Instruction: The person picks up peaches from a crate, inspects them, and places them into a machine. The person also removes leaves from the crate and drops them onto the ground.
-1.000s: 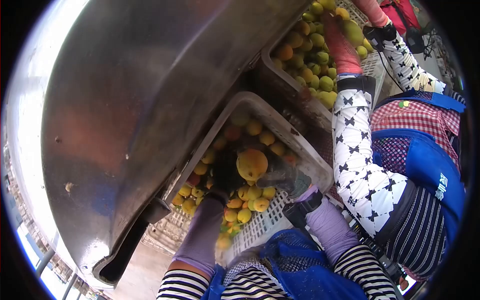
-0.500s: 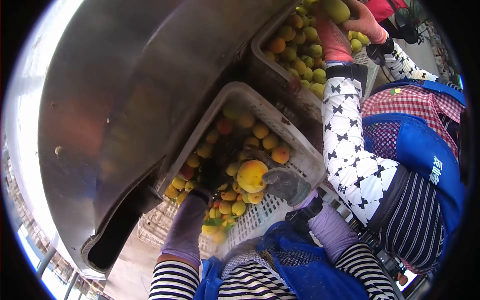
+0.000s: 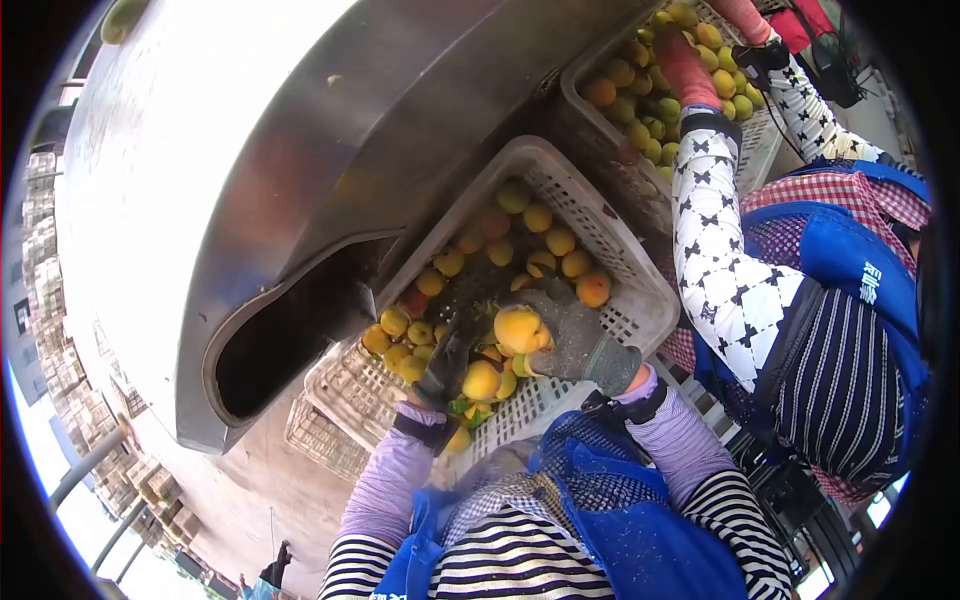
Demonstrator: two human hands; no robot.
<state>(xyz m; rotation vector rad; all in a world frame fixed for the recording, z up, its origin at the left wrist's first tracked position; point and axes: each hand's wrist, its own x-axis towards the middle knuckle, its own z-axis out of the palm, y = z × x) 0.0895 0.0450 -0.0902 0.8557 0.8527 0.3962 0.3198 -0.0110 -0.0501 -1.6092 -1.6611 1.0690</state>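
Note:
A light grey plastic crate (image 3: 625,245) sits tilted in front of me, with yellow-orange apricots (image 3: 560,240) in it, some blushed red. My right hand (image 3: 580,345), in a dark grey glove, closes around an apricot (image 3: 522,328) above the pile. Part of another fruit shows just below that one. Dark-gloved too, my left hand (image 3: 445,365) is low over the crate's left part, beside a large yellow apricot (image 3: 482,380). Its fingers are dark and blurred, so I cannot make out whether they grip that fruit. Green leaves lie among the apricots near it.
A curved metal machine housing (image 3: 330,150) with a dark chute opening (image 3: 290,340) borders the crate on the left. At upper right, a co-worker's pink-gloved hand (image 3: 685,75) reaches into another crate (image 3: 600,115) of apricots. Stacked crates (image 3: 60,350) stand far left.
My view has shifted, showing more of the housing and chute. My left hand has drawn back from deeper in the crate. My right hand still holds an apricot. The co-worker's near hand has lowered into their crate.

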